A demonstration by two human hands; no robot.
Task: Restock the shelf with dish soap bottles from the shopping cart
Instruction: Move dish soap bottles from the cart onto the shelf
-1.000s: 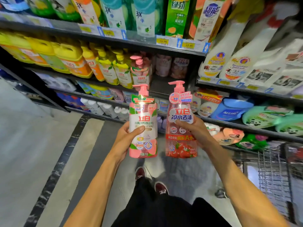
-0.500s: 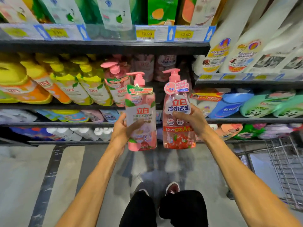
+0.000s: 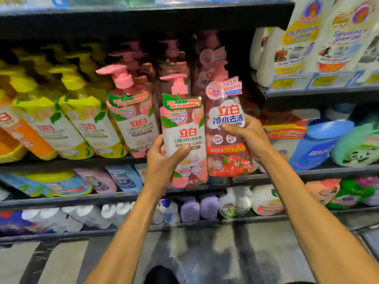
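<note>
Shelf (image 3: pixel 71 162): pink bottles (image 3: pixel 133 119) beside yellow bottles (image 3: pixel 88 119)

pink bottle (image 3: pixel 184 128): white label, green leaves; red bottle (image 3: pixel 227 158): tomato print; yellow bottles (image 3: pixel 88 111): yellow pumps.

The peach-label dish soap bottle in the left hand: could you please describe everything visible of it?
The peach-label dish soap bottle is translucent pink plastic with a pink pump head, a green-leaf neck tag and a white label bearing red characters. It is held upright in front of the shelf. The left hand grips its lower half, thumb across the label. A red-label bottle is close beside it.
</note>
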